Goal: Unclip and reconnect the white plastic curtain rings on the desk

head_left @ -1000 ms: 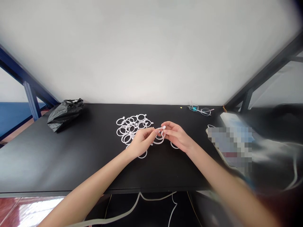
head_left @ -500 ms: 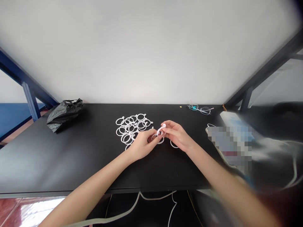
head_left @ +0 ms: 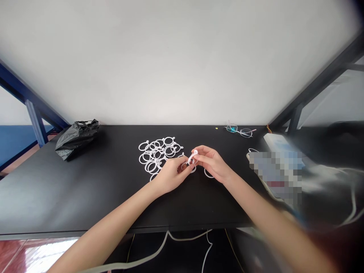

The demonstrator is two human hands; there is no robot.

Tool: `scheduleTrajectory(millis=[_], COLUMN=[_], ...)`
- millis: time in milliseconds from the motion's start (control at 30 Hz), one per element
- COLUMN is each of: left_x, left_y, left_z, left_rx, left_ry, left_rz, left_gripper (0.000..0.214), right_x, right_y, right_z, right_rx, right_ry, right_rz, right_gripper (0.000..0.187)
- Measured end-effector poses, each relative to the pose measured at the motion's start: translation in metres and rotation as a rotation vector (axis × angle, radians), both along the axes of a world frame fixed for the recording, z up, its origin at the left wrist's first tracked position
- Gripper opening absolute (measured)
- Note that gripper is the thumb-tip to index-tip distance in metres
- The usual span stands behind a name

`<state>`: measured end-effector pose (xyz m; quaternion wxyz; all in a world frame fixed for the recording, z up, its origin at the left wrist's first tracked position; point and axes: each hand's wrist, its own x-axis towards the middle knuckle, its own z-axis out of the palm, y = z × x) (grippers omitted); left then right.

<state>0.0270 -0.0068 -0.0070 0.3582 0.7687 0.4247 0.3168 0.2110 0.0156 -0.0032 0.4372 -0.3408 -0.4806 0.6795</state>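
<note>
Above the black tabletop, a white curtain ring (head_left: 192,156) with a small round eyelet is pinched between both hands. My left hand (head_left: 170,173) grips its lower left side with thumb and fingers. My right hand (head_left: 212,163) holds the eyelet end at the upper right, fingers closed. Left of my hands lies a loose pile of several white curtain rings (head_left: 157,154), some overlapping. One more ring (head_left: 208,174) rests on the table, partly hidden under my right hand. Another ring (head_left: 193,169) shows just below the held one, partly covered by my fingers.
A crumpled black plastic bag (head_left: 76,138) sits at the back left of the black table (head_left: 85,197). Glasses (head_left: 239,131) lie near the wall at the back right. A blurred white box (head_left: 280,148) and cables stand at the right; a white cable (head_left: 148,258) hangs below the front edge.
The held curtain ring has turned slightly and shifted a little left between my fingers. Both hands stay in nearly the same place, still gripping it.
</note>
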Motion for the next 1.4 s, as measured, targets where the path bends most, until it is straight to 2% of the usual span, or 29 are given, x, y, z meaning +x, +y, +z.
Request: scheduleTrajectory(millis=[200,533,667,900,1167,1400], left_x=[0.000,0.000,0.000,-0.001,0.001,0.001], left_y=[0.000,-0.001,-0.001,0.002,0.000,-0.001], left_z=[-0.003,-0.003,-0.005,-0.008,-0.011,-0.007], left_rx=[0.068,0.095,0.165,0.310,0.327,0.254], left_ry=[0.076,0.128,0.194,0.343,0.242,0.148], left_rz=[-0.074,-0.090,-0.112,-0.127,-0.151,-0.168], left_gripper=[0.018,0.017,0.024,0.017,0.016,0.016], right_x=[-0.003,-0.003,-0.005,-0.005,-0.007,-0.007], right_y=[-0.002,-0.002,-0.003,-0.005,-0.004,-0.004], right_z=[0.003,0.002,-0.002,-0.006,-0.007,-0.007], right_rx=[0.003,0.091,0.167,0.268,0.176,0.195], right_ry=[-0.044,-0.146,-0.270,-0.384,-0.286,-0.286], right_rz=[0.009,0.019,0.011,0.059,0.101,0.080], right_gripper=[0.020,0.019,0.014,0.009,0.010,0.018])
